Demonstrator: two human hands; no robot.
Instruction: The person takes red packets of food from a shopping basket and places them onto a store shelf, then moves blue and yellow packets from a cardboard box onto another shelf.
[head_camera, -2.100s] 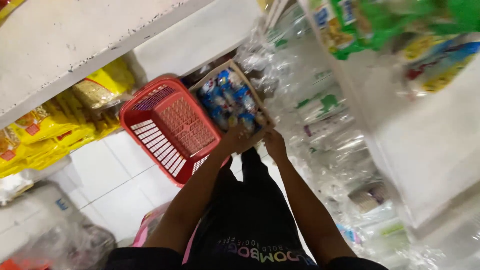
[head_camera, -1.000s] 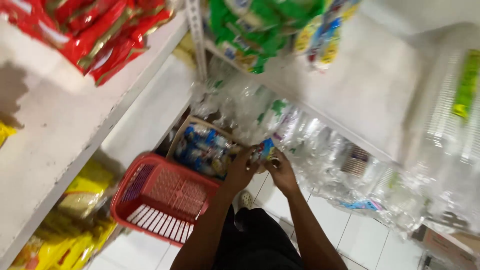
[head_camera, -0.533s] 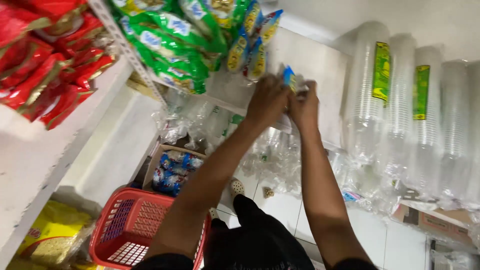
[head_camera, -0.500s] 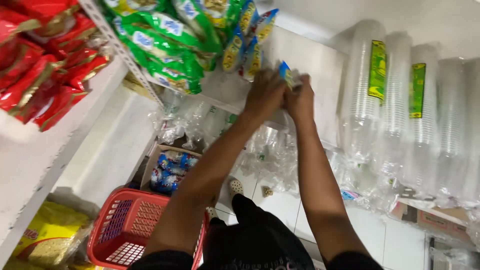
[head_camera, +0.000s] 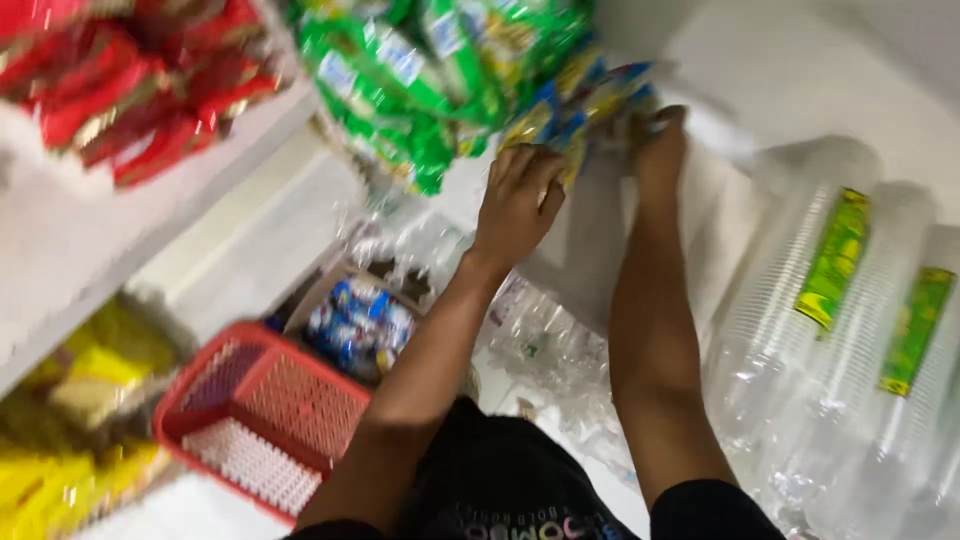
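Observation:
Both my arms reach up to a white shelf. My left hand (head_camera: 517, 200) presses against a hanging strip of blue and yellow sachets (head_camera: 560, 120), its fingers curled on them. My right hand (head_camera: 655, 145) is beside it, touching the right end of the same sachets; its fingers are blurred. Green snack packets (head_camera: 420, 70) hang just left of the sachets. Below, on the floor, a cardboard box of blue sachets (head_camera: 360, 320) stands next to a red plastic basket (head_camera: 265, 420).
Red packets (head_camera: 140, 90) lie on the white shelf at the upper left. Yellow packets (head_camera: 80, 400) fill the lower left shelf. Tall stacks of clear plastic cups (head_camera: 830, 340) with green labels stand at the right, and clear bags of bottles (head_camera: 550, 350) lie behind my arms.
My hands rose from the box on the floor to the shelf with a blue sachet strip. Since half a second ago they sit higher against the hanging packets, and the view has tilted.

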